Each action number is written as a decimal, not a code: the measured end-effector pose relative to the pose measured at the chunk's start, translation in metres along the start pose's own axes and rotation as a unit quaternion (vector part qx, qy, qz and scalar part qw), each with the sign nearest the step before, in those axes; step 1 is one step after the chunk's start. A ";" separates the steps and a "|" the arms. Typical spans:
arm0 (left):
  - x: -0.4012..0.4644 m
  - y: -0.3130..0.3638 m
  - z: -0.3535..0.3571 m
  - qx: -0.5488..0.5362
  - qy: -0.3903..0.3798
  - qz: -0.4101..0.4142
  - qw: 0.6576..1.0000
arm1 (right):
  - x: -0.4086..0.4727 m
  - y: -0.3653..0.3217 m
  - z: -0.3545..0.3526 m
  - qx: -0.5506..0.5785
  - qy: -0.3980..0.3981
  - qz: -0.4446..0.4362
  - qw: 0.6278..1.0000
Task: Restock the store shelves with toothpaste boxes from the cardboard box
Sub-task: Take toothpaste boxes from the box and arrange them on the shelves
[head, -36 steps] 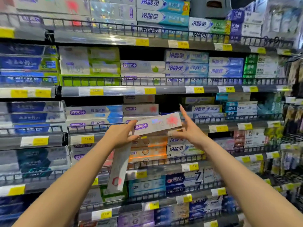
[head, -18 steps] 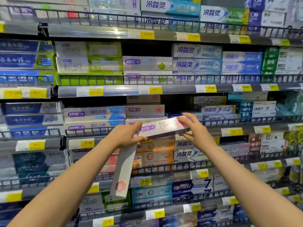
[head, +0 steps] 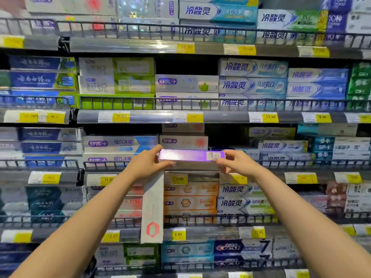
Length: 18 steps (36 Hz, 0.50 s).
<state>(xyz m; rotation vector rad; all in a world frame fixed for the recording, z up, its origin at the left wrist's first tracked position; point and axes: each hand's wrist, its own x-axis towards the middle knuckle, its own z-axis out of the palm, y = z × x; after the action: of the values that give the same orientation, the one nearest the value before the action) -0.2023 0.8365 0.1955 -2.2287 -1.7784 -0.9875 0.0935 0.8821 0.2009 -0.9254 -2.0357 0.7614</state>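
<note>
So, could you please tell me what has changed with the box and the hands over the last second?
The horizontal toothpaste box has been turned so its purple barcode side faces the camera instead of the white front, and it now lies level at the shelf rail. The right hand, open beside it a second ago, now pinches its right end. The left hand still grips its left end together with the second box hanging down.

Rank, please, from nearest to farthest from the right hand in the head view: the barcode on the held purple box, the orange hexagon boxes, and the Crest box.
1. Barcode, at the right hand's fingertips.
2. Orange hexagon boxes, one shelf below, to the left.
3. Crest box, two shelves below.
</note>
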 end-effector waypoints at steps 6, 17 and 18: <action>0.007 0.006 -0.004 -0.064 0.025 -0.002 0.998 | 0.004 0.002 0.000 -0.008 0.025 -0.041 0.999; 0.000 0.012 0.012 -0.107 0.004 -0.049 0.993 | -0.002 0.018 0.002 -0.019 0.106 -0.087 0.990; -0.002 0.012 0.013 -0.112 0.002 -0.052 0.992 | -0.003 0.020 0.004 -0.025 0.103 -0.090 0.990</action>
<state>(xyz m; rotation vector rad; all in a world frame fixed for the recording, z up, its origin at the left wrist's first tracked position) -0.1856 0.8377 0.1878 -2.2758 -1.8833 -1.2684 0.0984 0.8900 0.1830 -0.7995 -1.9322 0.4974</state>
